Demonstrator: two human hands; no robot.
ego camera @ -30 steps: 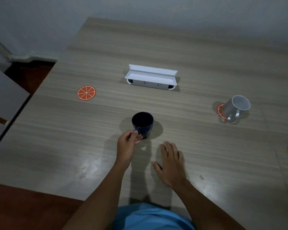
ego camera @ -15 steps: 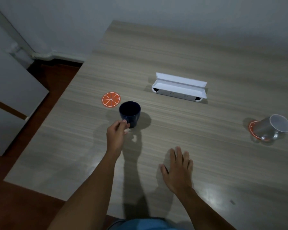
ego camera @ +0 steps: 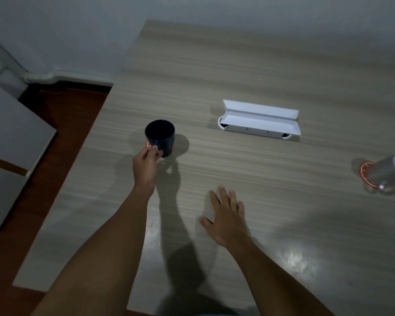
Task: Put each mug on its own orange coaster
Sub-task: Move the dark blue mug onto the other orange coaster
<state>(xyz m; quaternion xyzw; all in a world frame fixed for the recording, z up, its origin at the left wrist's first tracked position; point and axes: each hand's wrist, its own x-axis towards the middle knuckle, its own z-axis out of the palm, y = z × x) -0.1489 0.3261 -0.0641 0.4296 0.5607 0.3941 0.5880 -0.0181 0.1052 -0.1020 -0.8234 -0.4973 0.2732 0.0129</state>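
Observation:
A dark blue mug [ego camera: 160, 137] stands upright over the left orange coaster [ego camera: 148, 144], of which only a thin orange edge shows at the mug's left base. My left hand [ego camera: 145, 166] pinches the mug's handle from the near side. My right hand [ego camera: 226, 215] lies flat on the table, fingers spread, holding nothing. At the right edge of the view a grey mug [ego camera: 389, 173] with a white inside sits on a second orange coaster [ego camera: 364, 171].
A white open box [ego camera: 259, 120] lies at mid table beyond my hands. The wooden table's [ego camera: 237, 65] left edge runs close to the blue mug, with brown floor [ego camera: 62, 115] and a grey cabinet [ego camera: 12, 137] beyond.
My left hand has carried the blue mug leftward from the table's middle onto the left coaster, which is now almost covered. My right hand stays flat on the table.

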